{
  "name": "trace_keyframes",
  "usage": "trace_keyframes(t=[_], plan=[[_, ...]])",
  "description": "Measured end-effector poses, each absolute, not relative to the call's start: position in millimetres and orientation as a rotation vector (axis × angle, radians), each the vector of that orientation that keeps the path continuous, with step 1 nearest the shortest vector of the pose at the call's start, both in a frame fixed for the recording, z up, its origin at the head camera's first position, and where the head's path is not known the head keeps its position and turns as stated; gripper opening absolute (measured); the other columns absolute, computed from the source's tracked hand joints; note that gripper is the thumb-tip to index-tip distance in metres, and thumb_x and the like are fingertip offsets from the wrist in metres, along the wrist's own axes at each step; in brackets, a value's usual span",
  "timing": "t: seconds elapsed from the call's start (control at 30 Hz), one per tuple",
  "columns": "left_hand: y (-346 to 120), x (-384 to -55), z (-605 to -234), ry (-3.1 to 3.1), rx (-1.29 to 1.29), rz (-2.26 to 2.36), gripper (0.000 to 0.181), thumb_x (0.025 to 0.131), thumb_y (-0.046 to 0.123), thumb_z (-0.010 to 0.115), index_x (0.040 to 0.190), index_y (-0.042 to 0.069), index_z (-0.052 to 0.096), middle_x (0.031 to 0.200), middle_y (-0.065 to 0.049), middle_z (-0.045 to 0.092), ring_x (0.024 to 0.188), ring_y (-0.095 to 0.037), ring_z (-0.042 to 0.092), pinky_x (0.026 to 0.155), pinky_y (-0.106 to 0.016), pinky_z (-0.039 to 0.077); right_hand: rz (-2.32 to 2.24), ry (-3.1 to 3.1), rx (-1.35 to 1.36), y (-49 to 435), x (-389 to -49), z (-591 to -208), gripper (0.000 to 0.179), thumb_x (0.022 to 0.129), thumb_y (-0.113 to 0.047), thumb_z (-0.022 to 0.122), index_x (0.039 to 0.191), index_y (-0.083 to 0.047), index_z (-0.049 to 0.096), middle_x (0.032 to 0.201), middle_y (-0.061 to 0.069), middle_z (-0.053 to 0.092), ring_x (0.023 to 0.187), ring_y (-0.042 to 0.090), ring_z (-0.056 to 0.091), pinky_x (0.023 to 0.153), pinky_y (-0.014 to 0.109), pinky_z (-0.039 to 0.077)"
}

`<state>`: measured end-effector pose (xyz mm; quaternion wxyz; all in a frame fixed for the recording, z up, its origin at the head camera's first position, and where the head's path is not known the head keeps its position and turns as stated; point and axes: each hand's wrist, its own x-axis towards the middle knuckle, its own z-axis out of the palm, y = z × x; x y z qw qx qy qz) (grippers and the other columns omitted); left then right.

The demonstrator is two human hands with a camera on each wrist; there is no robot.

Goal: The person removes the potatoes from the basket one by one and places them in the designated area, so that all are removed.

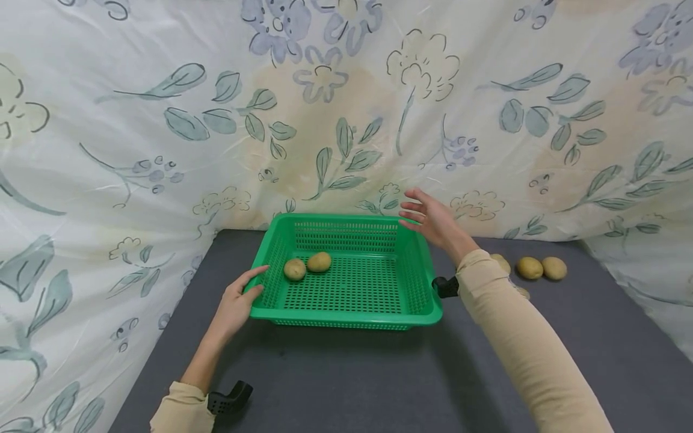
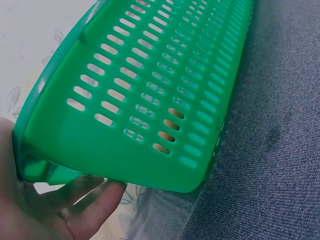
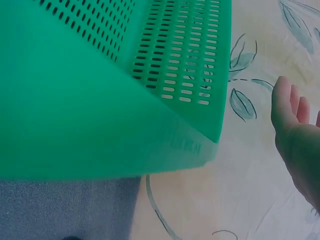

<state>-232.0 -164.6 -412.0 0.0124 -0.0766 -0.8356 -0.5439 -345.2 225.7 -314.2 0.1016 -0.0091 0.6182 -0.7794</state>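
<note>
A green plastic basket [image 1: 346,316] with slotted walls stands on the dark grey cloth. My left hand [image 1: 231,308] grips its left rim, and in the left wrist view the fingers [image 2: 97,207] curl under the rim. Two potatoes lie inside toward the back left, a round potato [image 1: 295,269] and an oval potato [image 1: 319,262]. Over the back right corner of the basket my right hand [image 1: 433,221] is raised with loosely spread fingers and holds nothing. The right wrist view has this hand [image 3: 300,135] apart from the basket's edge.
Right of the basket, several more potatoes lie on the cloth, among them a darker potato [image 1: 529,268] and a pale potato [image 1: 554,269]. My right sleeve partly covers others. A floral curtain [image 1: 346,120] hangs behind the table [image 1: 325,379] and along its sides.
</note>
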Motion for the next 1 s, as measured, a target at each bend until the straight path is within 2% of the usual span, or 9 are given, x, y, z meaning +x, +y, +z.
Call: trace_keyframes(t=[0.3, 0.43, 0.73, 1.0], plan=[[-165, -233, -414, -2.607, -0.232, -1.71, 0.042, 0.103, 0.014, 0.044, 0.145, 0.011, 0.041, 0.151, -0.018, 0.027, 0.138, -0.037, 0.021, 0.106, -0.057, 0.023, -2.272, 1.868, -0.04, 211, -350, -320, 0.059, 0.104, -0.04, 0.035, 0.149, -0.004, 0.027, 0.133, 0.017, 0.037, 0.122, 0.034, 0.039, 0.106, 0.046, 0.033], [-165, -233, -413, -2.609, -0.224, -1.714, 0.043, 0.103, 0.015, 0.043, 0.146, 0.011, 0.04, 0.152, -0.018, 0.026, 0.139, -0.037, 0.021, 0.106, -0.057, 0.024, -2.274, 1.851, -0.03, 201, -353, -323, 0.059, 0.104, -0.04, 0.034, 0.148, -0.002, 0.027, 0.135, 0.02, 0.035, 0.125, 0.038, 0.035, 0.104, 0.045, 0.035], [-166, -235, -414, -2.625, -0.202, -1.703, 0.042, 0.103, 0.013, 0.044, 0.144, 0.012, 0.042, 0.151, -0.018, 0.028, 0.136, -0.036, 0.026, 0.104, -0.056, 0.027, -2.263, 1.807, 0.001, 177, -363, -336, 0.057, 0.104, -0.04, 0.033, 0.148, -0.004, 0.029, 0.14, 0.022, 0.032, 0.129, 0.039, 0.033, 0.103, 0.045, 0.036], [-168, -236, -416, -2.6, -0.242, -1.713, 0.041, 0.102, 0.01, 0.044, 0.144, 0.011, 0.043, 0.15, -0.018, 0.029, 0.137, -0.037, 0.024, 0.105, -0.057, 0.025, -2.257, 1.775, 0.046, 160, -368, -342, 0.057, 0.103, -0.04, 0.034, 0.148, -0.005, 0.031, 0.141, 0.022, 0.033, 0.127, 0.037, 0.036, 0.104, 0.045, 0.035]])
